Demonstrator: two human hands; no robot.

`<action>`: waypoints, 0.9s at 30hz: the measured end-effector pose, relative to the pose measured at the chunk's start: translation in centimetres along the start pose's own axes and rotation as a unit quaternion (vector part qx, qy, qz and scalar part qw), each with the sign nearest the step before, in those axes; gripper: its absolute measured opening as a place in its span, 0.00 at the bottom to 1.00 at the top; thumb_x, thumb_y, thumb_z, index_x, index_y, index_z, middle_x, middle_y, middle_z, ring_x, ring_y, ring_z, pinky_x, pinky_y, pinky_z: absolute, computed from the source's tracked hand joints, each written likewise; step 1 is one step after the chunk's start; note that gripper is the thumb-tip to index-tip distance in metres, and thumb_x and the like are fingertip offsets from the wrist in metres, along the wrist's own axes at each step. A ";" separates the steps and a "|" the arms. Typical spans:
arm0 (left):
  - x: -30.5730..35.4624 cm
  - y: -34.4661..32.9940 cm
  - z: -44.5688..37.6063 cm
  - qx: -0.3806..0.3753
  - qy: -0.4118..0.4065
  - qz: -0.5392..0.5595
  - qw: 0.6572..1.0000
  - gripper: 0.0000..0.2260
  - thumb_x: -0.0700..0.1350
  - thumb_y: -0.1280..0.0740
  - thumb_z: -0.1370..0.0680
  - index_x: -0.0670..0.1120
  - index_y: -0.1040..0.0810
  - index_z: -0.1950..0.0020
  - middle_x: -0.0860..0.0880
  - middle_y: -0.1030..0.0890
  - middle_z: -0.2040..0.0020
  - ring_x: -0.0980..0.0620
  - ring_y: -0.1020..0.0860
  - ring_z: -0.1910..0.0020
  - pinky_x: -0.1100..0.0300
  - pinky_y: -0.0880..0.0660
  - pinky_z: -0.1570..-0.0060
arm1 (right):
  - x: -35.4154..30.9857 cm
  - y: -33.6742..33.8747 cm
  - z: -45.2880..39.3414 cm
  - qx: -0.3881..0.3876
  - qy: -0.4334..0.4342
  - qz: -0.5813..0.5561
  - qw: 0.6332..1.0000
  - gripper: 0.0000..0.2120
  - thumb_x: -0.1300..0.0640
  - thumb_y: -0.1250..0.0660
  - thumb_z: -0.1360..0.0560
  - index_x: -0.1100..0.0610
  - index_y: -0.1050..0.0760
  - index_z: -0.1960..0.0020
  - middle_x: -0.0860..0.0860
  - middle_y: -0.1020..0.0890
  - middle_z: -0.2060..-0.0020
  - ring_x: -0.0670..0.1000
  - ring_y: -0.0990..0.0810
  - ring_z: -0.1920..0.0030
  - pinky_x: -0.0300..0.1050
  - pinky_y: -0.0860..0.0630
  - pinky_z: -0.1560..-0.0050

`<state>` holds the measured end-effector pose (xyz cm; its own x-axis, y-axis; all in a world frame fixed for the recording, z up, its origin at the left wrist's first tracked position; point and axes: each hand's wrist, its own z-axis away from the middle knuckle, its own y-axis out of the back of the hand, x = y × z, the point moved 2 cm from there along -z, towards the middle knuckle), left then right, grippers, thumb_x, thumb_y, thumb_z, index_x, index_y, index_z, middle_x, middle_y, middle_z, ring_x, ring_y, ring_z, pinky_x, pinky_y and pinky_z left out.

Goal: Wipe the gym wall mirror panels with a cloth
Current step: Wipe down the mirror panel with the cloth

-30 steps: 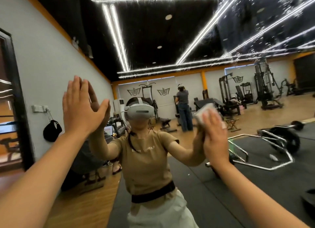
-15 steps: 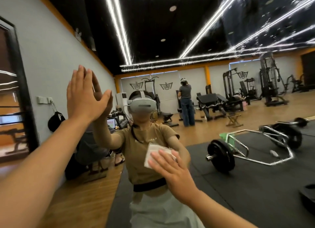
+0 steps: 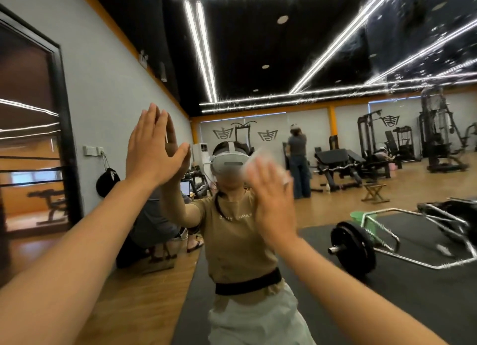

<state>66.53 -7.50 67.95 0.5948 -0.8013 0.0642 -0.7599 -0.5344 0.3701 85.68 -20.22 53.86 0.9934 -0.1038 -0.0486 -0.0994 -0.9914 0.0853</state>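
Note:
The wall mirror (image 3: 322, 60) fills nearly the whole view and reflects the gym and me. My left hand (image 3: 152, 151) lies flat on the glass at upper left, fingers straight and together. My right hand (image 3: 273, 197) presses a white cloth (image 3: 260, 157) flat against the mirror near the centre, fingers spread; only the cloth's blurred top edge shows above my fingertips. Droplets or smears streak the upper right of the glass.
A black-framed doorway (image 3: 64, 138) stands at the left beside the mirror. In the reflection: a loaded barbell frame (image 3: 353, 246) on black mats, weight benches (image 3: 335, 161), machines, a standing person (image 3: 298, 161) and a seated person (image 3: 152, 215).
My right hand swept the cloth from the right down to chest height, then back up to the centre. My left hand stayed flat on the glass.

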 end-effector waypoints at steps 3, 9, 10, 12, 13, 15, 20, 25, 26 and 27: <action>-0.4 0.0 0.0 -0.005 -0.009 0.003 1.000 0.37 0.60 0.37 0.20 0.48 0.52 0.18 0.50 0.56 0.18 0.49 0.57 0.20 0.54 0.57 0.26 | -1.8 -2.2 8.2 -0.166 0.305 0.066 0.935 0.28 0.59 0.45 0.22 0.51 0.38 0.22 0.50 0.41 0.21 0.54 0.47 0.21 0.60 0.52 0.22; -0.9 0.0 -0.1 -0.014 -0.024 -0.006 1.000 0.37 0.60 0.38 0.20 0.49 0.52 0.18 0.50 0.56 0.18 0.50 0.58 0.20 0.55 0.57 0.27 | -1.1 -1.9 4.6 -0.224 0.430 0.116 0.867 0.35 0.58 0.36 0.24 0.48 0.45 0.20 0.48 0.44 0.20 0.51 0.50 0.20 0.55 0.55 0.21; -0.9 0.1 0.0 -0.015 -0.026 -0.006 1.000 0.37 0.60 0.38 0.20 0.49 0.52 0.18 0.50 0.57 0.18 0.50 0.58 0.20 0.55 0.58 0.27 | -1.2 -1.6 2.0 -0.201 0.393 0.112 0.890 0.36 0.61 0.36 0.25 0.48 0.46 0.20 0.48 0.44 0.20 0.51 0.50 0.20 0.56 0.53 0.21; -1.0 0.2 0.0 -0.018 -0.030 -0.007 0.999 0.37 0.60 0.39 0.20 0.49 0.53 0.18 0.50 0.57 0.18 0.51 0.59 0.20 0.56 0.59 0.27 | -1.1 -1.0 -3.9 -0.131 0.283 0.104 0.944 0.36 0.67 0.41 0.25 0.49 0.45 0.20 0.51 0.43 0.20 0.53 0.49 0.20 0.57 0.52 0.22; -1.0 0.2 0.1 -0.020 -0.032 -0.008 0.999 0.36 0.60 0.39 0.19 0.49 0.53 0.18 0.50 0.58 0.18 0.51 0.59 0.20 0.56 0.59 0.27 | -1.1 -0.6 -6.7 -0.089 0.218 0.096 0.967 0.35 0.69 0.42 0.25 0.50 0.43 0.21 0.51 0.42 0.21 0.54 0.48 0.20 0.58 0.50 0.22; -1.0 0.3 0.1 -0.023 -0.033 -0.010 0.999 0.36 0.60 0.40 0.19 0.49 0.54 0.18 0.50 0.58 0.18 0.51 0.60 0.20 0.57 0.60 0.28 | -1.4 -0.3 -11.0 -0.030 0.108 0.082 0.990 0.34 0.69 0.39 0.24 0.51 0.41 0.21 0.52 0.40 0.21 0.54 0.48 0.21 0.59 0.49 0.23; -1.1 0.6 0.1 -0.035 -0.037 -0.019 0.999 0.36 0.61 0.40 0.19 0.51 0.55 0.18 0.51 0.60 0.18 0.51 0.60 0.20 0.57 0.61 0.29 | -4.3 -1.9 -10.6 -0.013 0.089 0.071 0.993 0.35 0.68 0.42 0.25 0.51 0.42 0.21 0.52 0.42 0.21 0.56 0.50 0.20 0.59 0.53 0.22; -1.8 0.7 0.0 -0.042 -0.061 -0.017 0.997 0.34 0.58 0.40 0.18 0.51 0.54 0.18 0.51 0.58 0.18 0.51 0.59 0.20 0.57 0.59 0.29 | -3.2 -4.2 1.5 -0.204 0.450 0.126 0.860 0.32 0.60 0.40 0.23 0.50 0.42 0.21 0.51 0.44 0.20 0.56 0.50 0.20 0.61 0.48 0.23; -2.0 0.8 0.0 -0.041 -0.064 -0.021 0.997 0.34 0.58 0.40 0.18 0.51 0.54 0.18 0.51 0.58 0.18 0.51 0.59 0.20 0.57 0.59 0.30 | -2.5 -4.1 2.9 -0.240 0.499 0.142 0.820 0.31 0.56 0.39 0.21 0.50 0.43 0.20 0.50 0.44 0.20 0.55 0.51 0.20 0.59 0.51 0.22; -2.0 0.8 -0.1 -0.042 -0.067 -0.025 0.997 0.34 0.58 0.40 0.18 0.51 0.54 0.18 0.51 0.58 0.18 0.50 0.59 0.20 0.57 0.59 0.30 | -2.0 -3.7 3.2 -0.268 0.532 0.150 0.789 0.30 0.54 0.40 0.20 0.49 0.44 0.20 0.49 0.44 0.20 0.54 0.51 0.20 0.57 0.53 0.22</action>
<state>64.76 -6.25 68.16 0.5877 -0.8053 -0.0779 -0.7019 -0.5553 0.4460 83.93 -16.57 50.41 0.4438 0.0803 0.8925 -0.5843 -0.7292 0.3561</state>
